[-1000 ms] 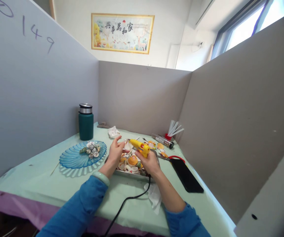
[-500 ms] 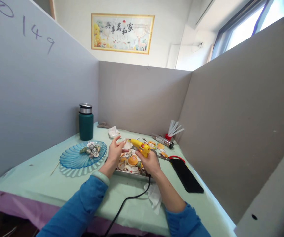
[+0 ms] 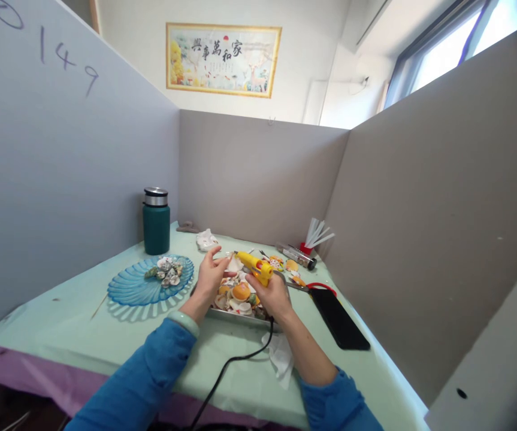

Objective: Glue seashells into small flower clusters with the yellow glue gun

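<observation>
My right hand (image 3: 272,293) grips a yellow hot glue gun (image 3: 255,266), its nozzle pointing left toward my other hand. A black cord (image 3: 240,359) runs down from it to the table's front edge. My left hand (image 3: 209,276) is held just left of the nozzle, fingers bent together; whatever is pinched at the fingertips is too small to make out. Under both hands sits a metal tray (image 3: 235,318) heaped with shells (image 3: 241,292), partly hidden by them. To the left, a blue scalloped plate (image 3: 123,291) bears a cluster of small shells (image 3: 168,272).
A green bottle (image 3: 156,222) stands at the back left. A crumpled white packet (image 3: 206,240) lies behind my left hand. On the right are a black phone (image 3: 339,320), red-handled scissors (image 3: 322,287), a clear tube (image 3: 301,256) and a red cup of glue sticks (image 3: 305,248). A tissue (image 3: 280,359) lies in front.
Almost nothing differs. The glue gun and my left fingertips have shifted very slightly, with both hands keeping their hold.
</observation>
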The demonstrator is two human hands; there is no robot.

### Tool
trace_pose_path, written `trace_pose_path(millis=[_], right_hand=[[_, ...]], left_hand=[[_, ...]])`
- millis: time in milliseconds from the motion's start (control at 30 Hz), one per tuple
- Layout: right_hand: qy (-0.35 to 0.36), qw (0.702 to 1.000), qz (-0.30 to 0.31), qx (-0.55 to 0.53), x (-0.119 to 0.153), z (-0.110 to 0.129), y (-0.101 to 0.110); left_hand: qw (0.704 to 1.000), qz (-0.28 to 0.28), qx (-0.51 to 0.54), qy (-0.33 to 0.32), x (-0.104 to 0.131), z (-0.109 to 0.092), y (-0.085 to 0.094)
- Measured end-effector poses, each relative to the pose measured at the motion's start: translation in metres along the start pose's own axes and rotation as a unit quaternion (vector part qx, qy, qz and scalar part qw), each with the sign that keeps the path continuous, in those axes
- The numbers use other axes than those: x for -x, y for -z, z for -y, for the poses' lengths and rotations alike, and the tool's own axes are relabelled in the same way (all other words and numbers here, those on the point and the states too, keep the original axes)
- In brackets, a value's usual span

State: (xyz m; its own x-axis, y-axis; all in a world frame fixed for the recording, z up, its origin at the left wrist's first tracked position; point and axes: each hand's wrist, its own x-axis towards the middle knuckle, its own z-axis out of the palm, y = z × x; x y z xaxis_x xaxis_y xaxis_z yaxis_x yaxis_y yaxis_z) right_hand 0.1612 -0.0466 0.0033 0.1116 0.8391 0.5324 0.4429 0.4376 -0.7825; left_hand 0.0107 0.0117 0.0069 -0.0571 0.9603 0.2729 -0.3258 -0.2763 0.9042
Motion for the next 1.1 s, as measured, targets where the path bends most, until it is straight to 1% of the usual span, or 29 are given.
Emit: trace_pose_path(millis=[100, 300, 500, 667, 800, 967, 1100], right_hand=[[-0.005, 1.0, 0.004, 0.005, 0.0, 0.0, 0.0], [0.016, 1.0, -0.011, -0.014, -0.002, -0.007, -0.001], [0.009, 1.0, -0.004, -0.008, -0.002, -0.006, -0.001], [0.017, 1.0, -0.022, -0.004, -0.004, -0.014, -0.002], [0.014, 1.0, -0.014, 0.002, -0.003, -0.01, -0.001], [-0.003, 1.0, 0.0, 0.02, 0.0, -0.001, 0.0], [0.006, 1.0, -0.006, 0.015, -0.001, -0.006, -0.001]], left_hand=[[1.0, 0.01, -0.007, 0.0, 0.0, 0.001, 0.001], [1.0, -0.024, -0.005, 0.003, 0.001, -0.002, 0.0], [1.0, -0.014, -0.002, 0.004, 0.001, -0.001, 0.0], [0.999, -0.052, 0.004, -0.004, 0.0, -0.001, 0.0], [0.998, -0.069, 0.007, -0.004, -0.002, -0.001, 0.001], [0.997, -0.077, 0.019, -0.009, -0.005, 0.0, 0.002], [0.997, -0.075, 0.025, -0.012, -0.005, 0.0, 0.002]])
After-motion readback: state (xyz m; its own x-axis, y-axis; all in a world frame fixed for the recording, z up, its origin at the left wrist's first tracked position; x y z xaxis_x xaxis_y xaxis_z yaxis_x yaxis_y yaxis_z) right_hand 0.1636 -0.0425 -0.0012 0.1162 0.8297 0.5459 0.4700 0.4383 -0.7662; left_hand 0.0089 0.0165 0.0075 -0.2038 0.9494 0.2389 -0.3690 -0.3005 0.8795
